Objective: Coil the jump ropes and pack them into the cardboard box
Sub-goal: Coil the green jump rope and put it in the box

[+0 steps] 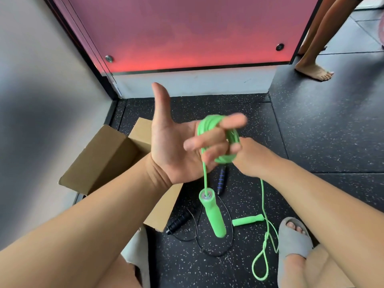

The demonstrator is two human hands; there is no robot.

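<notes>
Green rope [209, 123] is looped round the spread, straight fingers of the left hand [172, 146]; the right hand [251, 156] grips the coil. One handle [214, 217] dangles above the floor [311, 132], near the cardboard box [104, 154].

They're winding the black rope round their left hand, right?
Not the black one. The head view shows the green rope wound round the left hand; the black rope lies on the floor.
</notes>
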